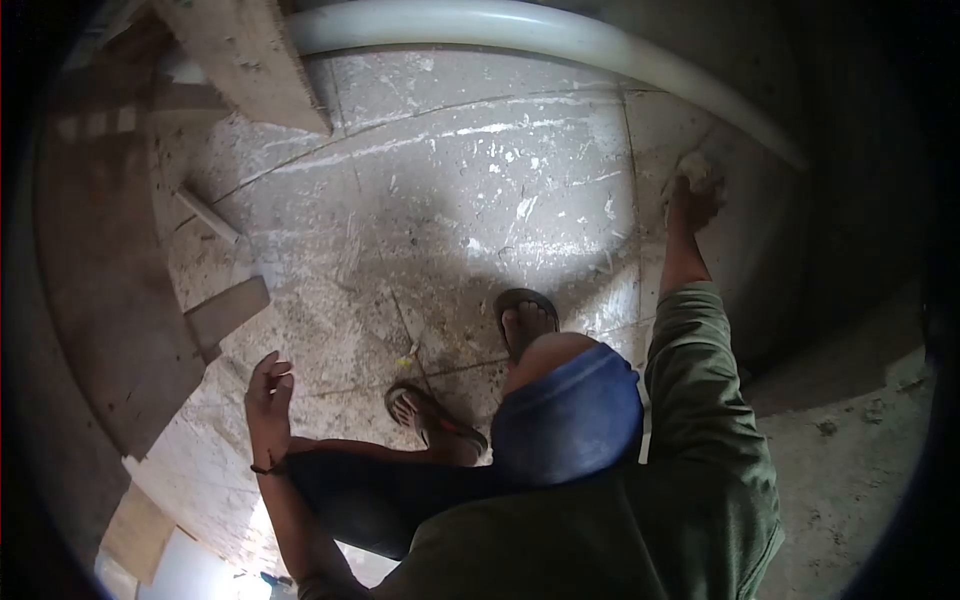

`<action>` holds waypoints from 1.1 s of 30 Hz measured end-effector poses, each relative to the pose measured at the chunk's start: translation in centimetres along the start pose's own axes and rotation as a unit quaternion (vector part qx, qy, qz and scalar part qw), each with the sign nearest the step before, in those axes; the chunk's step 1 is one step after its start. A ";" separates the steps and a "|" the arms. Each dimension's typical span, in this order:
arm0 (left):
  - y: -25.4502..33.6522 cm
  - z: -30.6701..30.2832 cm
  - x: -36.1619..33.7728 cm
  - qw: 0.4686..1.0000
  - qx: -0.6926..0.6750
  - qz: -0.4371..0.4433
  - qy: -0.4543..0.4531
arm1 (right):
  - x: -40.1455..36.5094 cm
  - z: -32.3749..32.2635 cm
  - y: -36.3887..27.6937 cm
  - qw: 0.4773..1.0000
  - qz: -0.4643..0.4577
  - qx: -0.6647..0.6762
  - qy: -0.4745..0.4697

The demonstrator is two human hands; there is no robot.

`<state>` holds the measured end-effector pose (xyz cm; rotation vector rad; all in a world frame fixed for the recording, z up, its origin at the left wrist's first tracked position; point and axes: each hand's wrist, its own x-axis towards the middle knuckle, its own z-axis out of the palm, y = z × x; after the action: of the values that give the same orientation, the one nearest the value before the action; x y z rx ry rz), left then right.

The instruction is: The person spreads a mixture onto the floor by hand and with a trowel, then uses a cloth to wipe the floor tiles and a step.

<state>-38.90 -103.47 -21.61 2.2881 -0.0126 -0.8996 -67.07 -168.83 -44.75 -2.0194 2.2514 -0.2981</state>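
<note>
Head | right fingers (684, 189) grasping crumpled pale wad (694, 168) | left fingers (265, 368) loosely parted | gritty floor (440, 210)

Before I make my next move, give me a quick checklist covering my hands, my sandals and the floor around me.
1. Left hand free: ok, nothing visible in it.
2. Right hand secure on the pale item: cannot tell, too dim there.
3. Sandals worn: ok, both on.
4. Floor free of loose pieces: not ok, a thin pale strip and scattered debris lie on it.
5. Right hand apart from the white pipe: ok, a gap shows.
</note>
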 end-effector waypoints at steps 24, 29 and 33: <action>9.0 7.4 7.5 0.950 0.157 0.266 -0.036 | -9.3 -1.1 -12.7 0.884 -0.311 0.312 -0.157; 25.5 20.5 25.5 0.811 0.278 0.507 0.092 | -9.9 0.6 -11.5 0.926 -0.293 0.220 -0.095; 30.9 26.5 35.6 0.732 0.485 0.457 0.143 | -10.4 0.6 -10.2 0.923 -0.268 0.256 -0.100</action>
<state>-20.99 -151.46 -39.01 2.7123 -1.6677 0.0912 -55.80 -159.54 -43.72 -2.1824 1.2840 -0.6125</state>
